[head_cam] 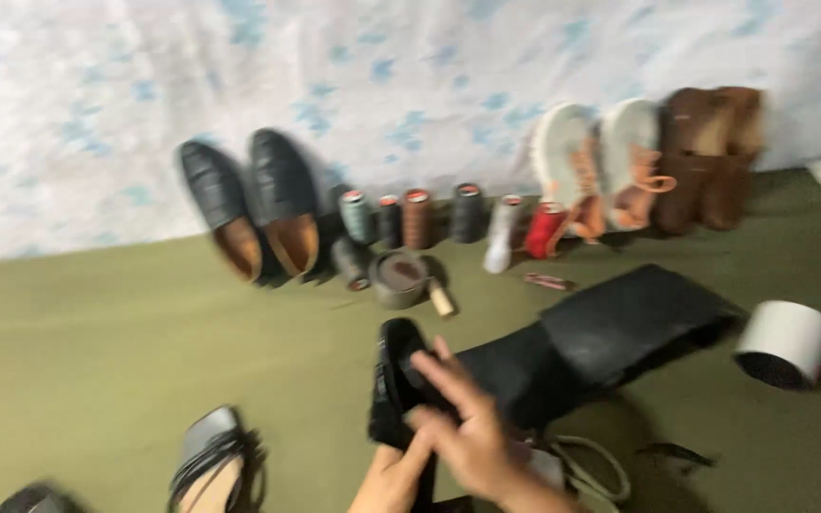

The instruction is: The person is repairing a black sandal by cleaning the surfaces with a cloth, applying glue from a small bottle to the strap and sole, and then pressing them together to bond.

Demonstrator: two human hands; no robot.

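Black shoe (394, 385) held upright low in the centre of the head view, above the olive green floor covering (97, 342). Right hand (463, 418) lies over the shoe's side, fingers spread and wrapped against it, grasping it. Left hand (393, 480) supports the shoe from below, only partly in frame; its fingers close on the lower end. Frame is motion-blurred, so fine detail is lost. Just right of the shoe: dark folded sheet of material (610, 332). Further right, well apart: white roll (786, 344) on its side. Against the pale patterned wall (410, 85): pair of black loafers (251, 204), a row of thread spools (420, 218), a round tin (399, 278), white and orange shoes (601, 166), brown shoes (710, 157). Bottom left: strappy sandal (209, 465). Pale cord (591, 465) lies beside the right wrist.
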